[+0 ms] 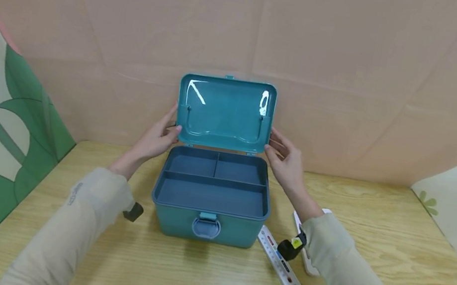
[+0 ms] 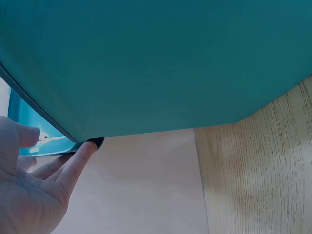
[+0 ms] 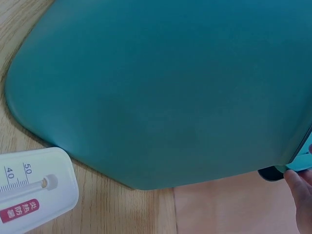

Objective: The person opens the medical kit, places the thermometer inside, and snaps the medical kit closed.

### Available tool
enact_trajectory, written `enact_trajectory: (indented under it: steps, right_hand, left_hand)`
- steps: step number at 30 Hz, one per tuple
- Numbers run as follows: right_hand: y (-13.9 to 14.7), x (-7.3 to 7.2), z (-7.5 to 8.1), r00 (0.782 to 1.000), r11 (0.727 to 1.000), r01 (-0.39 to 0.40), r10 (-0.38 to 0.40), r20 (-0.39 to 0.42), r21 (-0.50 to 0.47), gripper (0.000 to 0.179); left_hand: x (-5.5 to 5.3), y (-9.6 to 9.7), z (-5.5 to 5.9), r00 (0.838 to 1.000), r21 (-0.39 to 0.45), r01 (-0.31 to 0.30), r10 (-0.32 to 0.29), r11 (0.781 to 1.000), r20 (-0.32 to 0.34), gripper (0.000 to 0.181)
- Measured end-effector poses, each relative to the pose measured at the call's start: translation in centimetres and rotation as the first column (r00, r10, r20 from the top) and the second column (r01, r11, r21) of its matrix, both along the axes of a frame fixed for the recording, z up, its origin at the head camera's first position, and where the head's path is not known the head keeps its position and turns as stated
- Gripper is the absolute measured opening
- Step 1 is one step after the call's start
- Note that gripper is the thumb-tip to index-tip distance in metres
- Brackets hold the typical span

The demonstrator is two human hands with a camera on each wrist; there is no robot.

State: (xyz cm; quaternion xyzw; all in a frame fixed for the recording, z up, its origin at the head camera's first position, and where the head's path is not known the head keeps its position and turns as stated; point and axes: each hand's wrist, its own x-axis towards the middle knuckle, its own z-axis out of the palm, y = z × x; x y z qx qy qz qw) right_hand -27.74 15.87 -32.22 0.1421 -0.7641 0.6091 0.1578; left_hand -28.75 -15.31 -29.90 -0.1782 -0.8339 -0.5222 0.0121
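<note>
A teal plastic storage box (image 1: 178,224) stands on the table with its hinged lid (image 1: 226,112) raised upright at the back. Inside sits a dark blue tray (image 1: 214,196), split into two small rear compartments and one long front one, with nothing in them. My left hand (image 1: 159,140) holds the lid's lower left edge, thumb on the inner face and fingers behind. At the opposite edge my right hand (image 1: 287,166) grips the lid the same way. A blue latch (image 1: 206,228) hangs at the box's front. Both wrist views are mostly filled by the box's side walls.
A white thermometer (image 1: 280,262) lies slanted against the box's right front corner. Another white, narrow object (image 1: 310,264) lies beside it, partly hidden under my right wrist. The wooden table (image 1: 135,268) ends at a pink cloth backdrop (image 1: 352,108) behind the box.
</note>
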Motion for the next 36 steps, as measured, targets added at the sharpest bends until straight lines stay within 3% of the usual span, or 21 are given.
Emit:
enact_trajectory:
  steps: [5,7,22,32,36]
  right_hand:
    - [0.0,0.0,0.2,1.0,1.0,-0.006,0.005,0.03,0.012,0.047]
    - [0.2,-0.6,-0.4,0.999,1.0,-0.011,0.011,0.032,0.007,0.048]
    - [0.3,-0.8,-0.7,1.0,0.998,-0.007,0.006,0.018,0.062,0.05]
    - [-0.2,1.3,1.5,1.0,0.994,-0.018,0.017,0.014,0.104,0.048]
    - [0.0,1.1,1.2,1.0,0.994,-0.013,0.011,0.015,0.113,0.047]
  left_hand:
    - [0.0,0.0,0.2,0.999,-0.026,-0.025,0.026,0.999,0.027,0.065]
    - [-0.7,-0.1,-0.5,0.999,-0.028,-0.032,0.032,0.999,0.023,0.064]
    - [-0.8,0.3,-0.7,0.998,-0.043,-0.052,0.052,0.998,0.02,0.068]
    - [-0.7,0.2,-0.7,0.997,-0.156,-0.077,0.072,0.985,-0.033,0.068]
    - [-0.6,0.0,-0.8,0.996,-0.154,-0.077,0.069,0.985,-0.057,0.068]
